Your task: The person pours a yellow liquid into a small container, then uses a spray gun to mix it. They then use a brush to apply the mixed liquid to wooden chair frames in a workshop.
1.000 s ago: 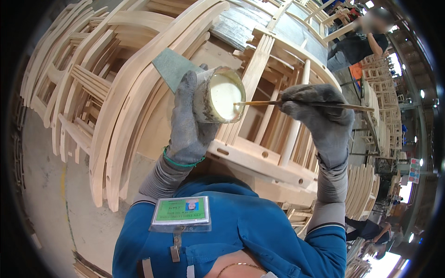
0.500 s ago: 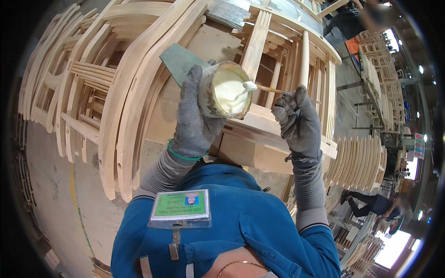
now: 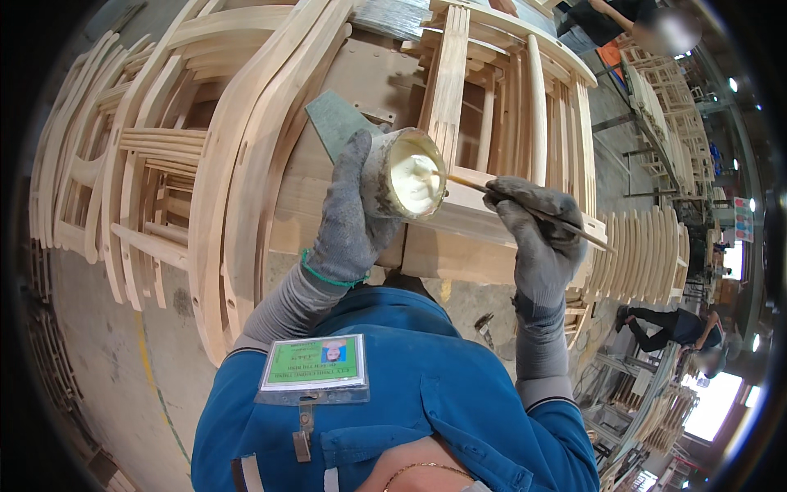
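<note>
My left hand (image 3: 348, 201), in a grey glove, is wrapped round a stained round tub (image 3: 379, 184) tilted toward me. Thick cream-coloured paste (image 3: 414, 182) fills part of it. A flat grey-green piece (image 3: 338, 123), whose kind I cannot make out, sticks out behind the tub and that hand. My right hand (image 3: 541, 234), also gloved, pinches a thin wooden stick (image 3: 467, 182) whose far end dips into the paste. The stick's other end points out past the hand to the right. Whether that dipped end has bristles is hidden.
Curved wooden chair frames (image 3: 221, 164) stand stacked on the left. Beyond my hands, more pale wooden frames (image 3: 537, 107) rest on a brown board surface (image 3: 328, 189). Slatted wooden parts (image 3: 643, 254) lie at the right. Other people (image 3: 676, 328) work farther off on the right.
The stick's tip, which held a blob of paste at the tub's rim, is now inside the paste. My right hand has turned and moved slightly lower.
</note>
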Demonstrator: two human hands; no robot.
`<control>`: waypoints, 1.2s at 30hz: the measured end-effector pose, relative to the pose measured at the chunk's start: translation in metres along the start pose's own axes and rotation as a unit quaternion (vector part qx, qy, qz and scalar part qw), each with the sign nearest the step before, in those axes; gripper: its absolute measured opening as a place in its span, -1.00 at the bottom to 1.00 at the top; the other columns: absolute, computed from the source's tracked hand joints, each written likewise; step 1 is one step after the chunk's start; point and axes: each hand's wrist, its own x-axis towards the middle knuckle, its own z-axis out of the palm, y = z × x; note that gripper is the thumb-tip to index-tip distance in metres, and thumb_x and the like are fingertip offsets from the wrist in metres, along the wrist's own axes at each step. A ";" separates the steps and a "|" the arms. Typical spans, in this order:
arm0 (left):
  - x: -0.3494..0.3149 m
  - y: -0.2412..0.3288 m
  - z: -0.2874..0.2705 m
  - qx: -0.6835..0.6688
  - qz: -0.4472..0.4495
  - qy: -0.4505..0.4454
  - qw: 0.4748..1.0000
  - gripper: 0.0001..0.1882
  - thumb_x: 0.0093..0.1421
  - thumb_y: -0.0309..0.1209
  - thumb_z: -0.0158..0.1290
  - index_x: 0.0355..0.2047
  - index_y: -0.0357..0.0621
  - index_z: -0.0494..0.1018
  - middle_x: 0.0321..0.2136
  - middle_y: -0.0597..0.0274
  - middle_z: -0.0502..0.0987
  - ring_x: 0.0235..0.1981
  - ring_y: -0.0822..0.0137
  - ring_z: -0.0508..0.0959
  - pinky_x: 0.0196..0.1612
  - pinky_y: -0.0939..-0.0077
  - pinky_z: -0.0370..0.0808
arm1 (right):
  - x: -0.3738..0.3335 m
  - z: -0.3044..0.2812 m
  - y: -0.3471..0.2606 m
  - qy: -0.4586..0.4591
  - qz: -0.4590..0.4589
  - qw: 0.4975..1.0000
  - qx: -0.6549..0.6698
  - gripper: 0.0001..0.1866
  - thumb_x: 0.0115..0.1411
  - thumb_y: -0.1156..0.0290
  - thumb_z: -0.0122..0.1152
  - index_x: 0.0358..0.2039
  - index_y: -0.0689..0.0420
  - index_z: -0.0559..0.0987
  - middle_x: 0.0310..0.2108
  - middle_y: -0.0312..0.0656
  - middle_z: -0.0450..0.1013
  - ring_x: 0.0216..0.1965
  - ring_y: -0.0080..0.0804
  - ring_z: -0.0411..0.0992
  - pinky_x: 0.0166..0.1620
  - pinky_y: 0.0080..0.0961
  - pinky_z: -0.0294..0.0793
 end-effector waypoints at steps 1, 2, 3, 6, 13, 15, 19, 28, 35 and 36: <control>0.000 0.000 -0.001 0.007 0.004 -0.006 1.000 -0.47 0.32 -0.02 -0.30 0.07 -0.18 0.25 -0.10 0.10 0.45 -0.07 0.26 0.50 -0.01 0.40 0.51 | 0.000 0.002 0.000 0.016 -0.026 1.000 -0.003 -0.81 0.07 0.70 0.14 -0.29 0.30 0.39 -0.24 0.10 0.47 -0.19 -0.21 0.50 -0.09 -0.35 0.57; 0.000 0.001 -0.002 0.015 0.008 -0.012 1.000 -0.46 0.32 -0.01 -0.31 0.07 -0.19 0.25 -0.10 0.09 0.45 -0.06 0.26 0.50 -0.01 0.40 0.51 | 0.000 0.003 -0.001 0.050 0.009 0.997 0.059 -0.83 0.08 0.68 0.13 -0.29 0.30 0.39 -0.25 0.09 0.47 -0.19 -0.21 0.50 -0.11 -0.36 0.58; 0.000 0.001 -0.002 0.009 0.002 -0.012 1.000 -0.47 0.30 0.00 -0.27 0.07 -0.16 0.26 -0.10 0.13 0.45 -0.07 0.28 0.50 -0.03 0.41 0.52 | 0.000 0.004 -0.003 0.084 0.043 0.988 0.120 -0.84 0.09 0.66 0.13 -0.29 0.30 0.39 -0.26 0.08 0.46 -0.19 -0.21 0.50 -0.14 -0.37 0.60; -0.001 0.001 -0.005 -0.002 -0.020 -0.016 1.000 -0.47 0.28 0.02 -0.20 0.07 -0.10 0.28 -0.09 0.20 0.45 -0.07 0.33 0.49 -0.05 0.42 0.52 | -0.002 -0.010 0.016 0.096 0.139 0.951 0.261 -0.86 0.21 0.50 0.05 -0.26 0.30 0.37 -0.34 -0.02 0.43 -0.26 -0.25 0.51 -0.19 -0.41 0.63; -0.001 -0.001 -0.011 -0.028 -0.059 -0.003 0.998 -0.46 0.28 0.03 -0.23 0.09 -0.08 0.26 -0.05 0.17 0.43 -0.03 0.28 0.48 -0.02 0.34 0.51 | -0.012 -0.011 0.038 0.118 0.289 0.879 0.360 -0.76 0.26 0.42 0.02 -0.15 0.32 0.34 -0.18 -0.02 0.38 -0.16 -0.29 0.45 -0.10 -0.48 0.58; 0.000 0.004 -0.017 -0.035 -0.060 -0.004 0.998 -0.44 0.28 0.05 -0.25 0.10 -0.09 0.25 -0.02 0.14 0.41 -0.01 0.23 0.45 0.01 0.26 0.49 | -0.014 -0.020 0.050 0.088 0.238 0.883 0.396 -0.77 0.28 0.42 -0.01 -0.13 0.30 0.35 -0.19 -0.04 0.39 -0.16 -0.31 0.44 -0.12 -0.50 0.59; 0.001 0.025 -0.032 -0.037 -0.022 0.004 0.999 -0.40 0.29 0.07 -0.28 0.15 -0.09 0.19 0.05 0.06 0.35 0.06 0.11 0.39 0.08 0.06 0.40 | -0.007 -0.038 0.041 0.148 0.116 0.963 0.194 -0.84 0.22 0.48 0.06 -0.23 0.28 0.42 -0.36 -0.03 0.50 -0.36 -0.35 0.53 -0.31 -0.48 0.63; 0.001 0.043 -0.036 -0.029 0.044 0.056 0.997 -0.41 0.24 0.06 -0.18 0.11 -0.09 0.23 -0.01 0.05 0.38 0.01 0.17 0.44 -0.01 0.22 0.51 | 0.001 -0.030 0.055 0.156 0.120 0.980 0.003 -0.90 0.19 0.52 0.09 -0.32 0.28 0.46 -0.43 -0.07 0.51 -0.41 -0.35 0.54 -0.32 -0.47 0.62; 0.001 0.048 -0.039 -0.054 0.043 0.042 0.997 -0.40 0.29 0.05 -0.29 0.17 -0.10 0.15 0.08 -0.01 0.29 0.09 0.04 0.35 0.11 -0.03 0.34 | 0.009 -0.016 0.042 0.085 0.093 0.990 -0.069 -0.88 0.13 0.50 0.20 -0.36 0.25 0.46 -0.44 -0.11 0.51 -0.43 -0.42 0.52 -0.32 -0.55 0.56; 0.002 0.047 -0.041 -0.058 0.040 0.030 0.997 -0.40 0.29 0.05 -0.29 0.17 -0.11 0.15 0.08 -0.02 0.29 0.09 0.03 0.35 0.11 -0.03 0.35 | 0.012 -0.008 0.042 0.056 0.097 0.991 -0.078 -0.87 0.12 0.50 0.23 -0.37 0.25 0.46 -0.44 -0.12 0.51 -0.44 -0.44 0.51 -0.33 -0.57 0.54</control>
